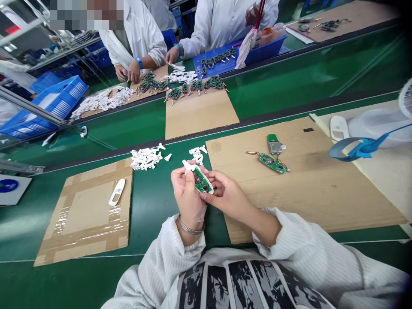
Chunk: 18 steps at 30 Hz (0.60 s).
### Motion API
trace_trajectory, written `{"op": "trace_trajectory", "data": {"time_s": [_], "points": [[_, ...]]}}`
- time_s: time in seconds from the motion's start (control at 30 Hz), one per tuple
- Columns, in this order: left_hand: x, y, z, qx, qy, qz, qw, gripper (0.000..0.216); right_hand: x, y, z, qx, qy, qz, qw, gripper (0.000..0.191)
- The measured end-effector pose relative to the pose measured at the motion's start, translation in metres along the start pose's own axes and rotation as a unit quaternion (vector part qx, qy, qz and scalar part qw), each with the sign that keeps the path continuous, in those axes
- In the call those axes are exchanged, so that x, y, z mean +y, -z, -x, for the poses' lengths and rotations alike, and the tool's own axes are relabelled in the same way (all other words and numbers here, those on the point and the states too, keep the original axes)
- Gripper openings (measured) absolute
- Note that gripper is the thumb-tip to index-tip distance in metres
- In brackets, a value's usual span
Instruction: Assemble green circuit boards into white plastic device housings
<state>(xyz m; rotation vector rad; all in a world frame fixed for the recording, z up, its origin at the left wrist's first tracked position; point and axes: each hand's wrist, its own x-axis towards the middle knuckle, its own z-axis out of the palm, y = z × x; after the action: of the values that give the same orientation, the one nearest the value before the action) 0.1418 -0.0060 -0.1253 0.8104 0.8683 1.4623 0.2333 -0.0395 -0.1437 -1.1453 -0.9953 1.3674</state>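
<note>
Our left hand grips a green rectangular circuit board in a white plastic shell. Our right hand pinches its edge, steadying the fit.

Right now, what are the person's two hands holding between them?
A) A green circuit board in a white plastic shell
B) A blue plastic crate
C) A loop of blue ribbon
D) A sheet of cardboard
A: the left hand and the right hand both hold the green circuit board, which sits in the white plastic shell.
</note>
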Motion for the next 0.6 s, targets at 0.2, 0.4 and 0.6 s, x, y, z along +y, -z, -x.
{"op": "trace_trajectory", "data": {"time_s": [0.2,0.4,0.6], "points": [[0.001,0.0,0.001,-0.047,-0.034,0.005,0.998,0.017,-0.001,0.008,-0.001,-0.053,0.009,0.031,0.998,0.035],[0.0,-0.001,-0.003,-0.013,0.004,0.014,1.0,0.022,-0.004,0.009,-0.001,-0.065,0.003,0.021,0.998,0.031],[-0.001,-0.006,0.005,-0.038,-0.011,0.028,0.999,0.024,0.003,0.003,-0.004,0.024,0.027,0.081,0.996,0.014]]}}
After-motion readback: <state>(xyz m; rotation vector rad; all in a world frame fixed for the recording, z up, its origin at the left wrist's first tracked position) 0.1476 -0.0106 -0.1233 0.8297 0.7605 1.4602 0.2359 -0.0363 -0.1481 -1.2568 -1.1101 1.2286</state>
